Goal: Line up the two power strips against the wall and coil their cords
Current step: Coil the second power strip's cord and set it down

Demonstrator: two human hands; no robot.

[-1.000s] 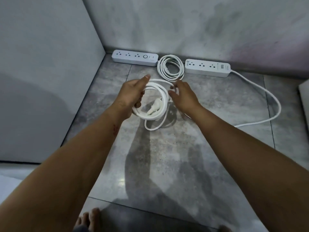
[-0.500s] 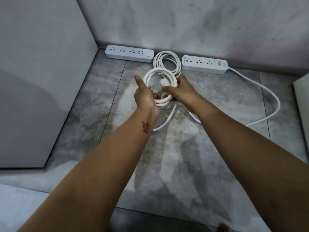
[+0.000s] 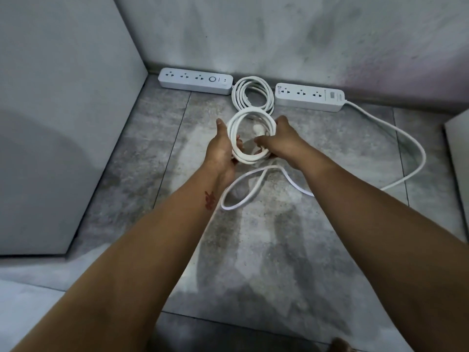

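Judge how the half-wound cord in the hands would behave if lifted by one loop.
Probably floppy: the slack tail sags in loose curves on the floor. The coil would likely spring apart, since the left hand and right hand both grip it. It may hold a set: the finished coil lies rounded unaided.

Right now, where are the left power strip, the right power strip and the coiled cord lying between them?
left power strip [image 3: 191,77]: head view, top face between two sockets.
right power strip [image 3: 308,93]: head view, top face between two sockets.
coiled cord [image 3: 252,80]: head view, far arc of its loops.
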